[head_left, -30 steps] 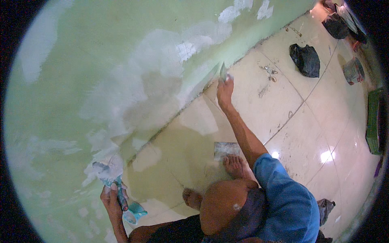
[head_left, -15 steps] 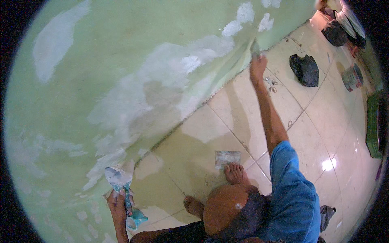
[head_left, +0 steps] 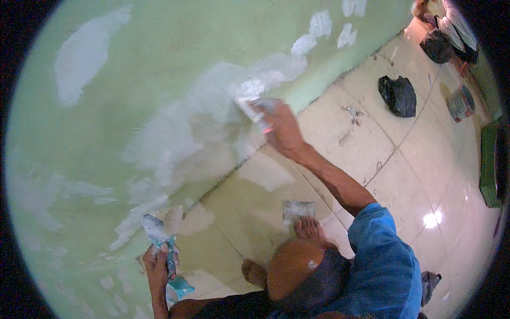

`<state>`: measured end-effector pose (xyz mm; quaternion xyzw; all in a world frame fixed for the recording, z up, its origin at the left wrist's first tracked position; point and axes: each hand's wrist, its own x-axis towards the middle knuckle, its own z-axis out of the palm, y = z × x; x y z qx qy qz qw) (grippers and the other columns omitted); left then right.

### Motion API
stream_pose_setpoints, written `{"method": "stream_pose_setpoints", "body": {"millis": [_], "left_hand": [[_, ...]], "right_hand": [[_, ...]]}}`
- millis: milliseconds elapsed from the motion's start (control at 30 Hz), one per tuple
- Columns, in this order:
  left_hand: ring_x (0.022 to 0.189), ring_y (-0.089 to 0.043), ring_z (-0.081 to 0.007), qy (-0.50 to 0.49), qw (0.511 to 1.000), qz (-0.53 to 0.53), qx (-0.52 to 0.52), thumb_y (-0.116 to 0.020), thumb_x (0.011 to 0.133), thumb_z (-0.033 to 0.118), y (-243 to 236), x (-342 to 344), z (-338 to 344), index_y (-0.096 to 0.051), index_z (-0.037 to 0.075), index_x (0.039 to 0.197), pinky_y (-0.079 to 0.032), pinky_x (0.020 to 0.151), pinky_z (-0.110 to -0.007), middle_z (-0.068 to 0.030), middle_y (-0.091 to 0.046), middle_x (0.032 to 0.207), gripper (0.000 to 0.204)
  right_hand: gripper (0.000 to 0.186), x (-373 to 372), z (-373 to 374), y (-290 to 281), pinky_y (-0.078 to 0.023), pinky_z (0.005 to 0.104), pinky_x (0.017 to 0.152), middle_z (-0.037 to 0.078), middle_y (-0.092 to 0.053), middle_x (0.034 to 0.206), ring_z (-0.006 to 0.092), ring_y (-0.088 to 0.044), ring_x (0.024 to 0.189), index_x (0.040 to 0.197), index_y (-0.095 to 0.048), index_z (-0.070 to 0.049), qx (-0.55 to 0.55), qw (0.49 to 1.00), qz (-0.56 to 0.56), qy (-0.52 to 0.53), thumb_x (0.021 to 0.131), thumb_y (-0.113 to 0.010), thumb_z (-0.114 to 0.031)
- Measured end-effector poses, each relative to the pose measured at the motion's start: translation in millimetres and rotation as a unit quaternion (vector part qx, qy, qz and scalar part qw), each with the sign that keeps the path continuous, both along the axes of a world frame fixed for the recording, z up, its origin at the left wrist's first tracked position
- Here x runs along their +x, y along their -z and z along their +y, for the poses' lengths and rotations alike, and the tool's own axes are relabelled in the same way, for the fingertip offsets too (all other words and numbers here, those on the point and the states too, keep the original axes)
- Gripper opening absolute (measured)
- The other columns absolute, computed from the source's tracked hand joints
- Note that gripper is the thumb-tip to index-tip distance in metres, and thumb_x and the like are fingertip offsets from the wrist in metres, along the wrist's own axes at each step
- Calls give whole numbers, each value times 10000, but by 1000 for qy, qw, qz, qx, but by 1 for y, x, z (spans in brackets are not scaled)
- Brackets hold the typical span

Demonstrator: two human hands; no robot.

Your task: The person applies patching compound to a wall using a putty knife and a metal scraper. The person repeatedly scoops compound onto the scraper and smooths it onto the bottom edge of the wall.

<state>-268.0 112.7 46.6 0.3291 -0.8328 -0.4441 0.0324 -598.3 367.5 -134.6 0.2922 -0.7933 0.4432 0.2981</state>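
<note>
My right hand (head_left: 286, 130) is closed around a flat scraper (head_left: 252, 114), blurred by motion, with a pale edge and a reddish spot near the fingers. The scraper's edge is at the green wall (head_left: 159, 58), beside a bright white patch of filler (head_left: 252, 86) in a larger smeared area. At the lower left, my left hand (head_left: 157, 263) grips a putty knife (head_left: 169, 252) by its teal-smeared handle, its wide blade upward with pale filler on it. A teal and white object (head_left: 180, 287) is just below that hand, partly hidden by my leg.
A grey-white rectangular piece (head_left: 297, 209) lies by my foot on the tiled floor (head_left: 340, 154). To the right are a black plastic bag (head_left: 397, 96), a bucket (head_left: 460, 103) and a green crate (head_left: 490, 165). Another person (head_left: 454, 26) is at the far upper right.
My right hand has swung left and nearer with the scraper, from low on the wall near the floor edge to the middle patch. My left hand has barely shifted.
</note>
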Motion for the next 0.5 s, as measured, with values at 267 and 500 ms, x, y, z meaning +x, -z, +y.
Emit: {"method": "stream_pose_setpoints", "body": {"millis": [267, 500], "left_hand": [[355, -398, -57, -3, 1000, -5, -8, -503, 917, 287, 16, -9, 2, -590, 46, 882, -288, 315, -219, -22, -548, 578, 259], [382, -391, -46, 52, 995, 20, 82, -494, 922, 320, 8, -12, -1, -586, 52, 903, -284, 329, -211, -5, -552, 607, 285]], "right_hand": [[415, -111, 29, -1, -298, 447, 1027, 301, -455, 1217, 429, -420, 1154, 1173, -431, 123, -28, 929, 82, 361, 871, -504, -152], [337, 1, -15, -80, -368, 445, 960, 227, -533, 1148, 378, -482, 1098, 1211, -488, 25, 16, 992, 104, 70, 919, -466, -141]]}}
